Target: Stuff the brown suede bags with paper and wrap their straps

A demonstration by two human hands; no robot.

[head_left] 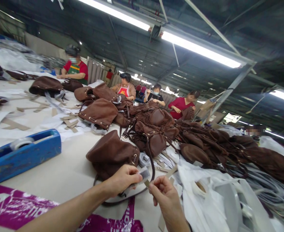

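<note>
Low in the middle of the head view, my left hand (126,180) is closed, with thumb and fingers pinching a piece of clear plastic film (144,174). Close by on the right, my right hand (165,193) pinches the end of a narrow grey-brown cardboard strip (147,183). The strip's other end meets the film between my hands. Just behind them a brown leather drawstring bag (113,153) lies on the table, its dark strap (153,161) looping around my hands. A roll of clear film (144,159) sits beside the bag's mouth.
A blue tape dispenser (42,148) stands at left, above a purple printed plastic sheet (18,203). Cardboard scraps (70,122) litter the table. Many brown bags (156,129) are heaped beyond. White plastic (205,199) lies at right. Several co-workers, including one person in red and green (75,71), are across the table.
</note>
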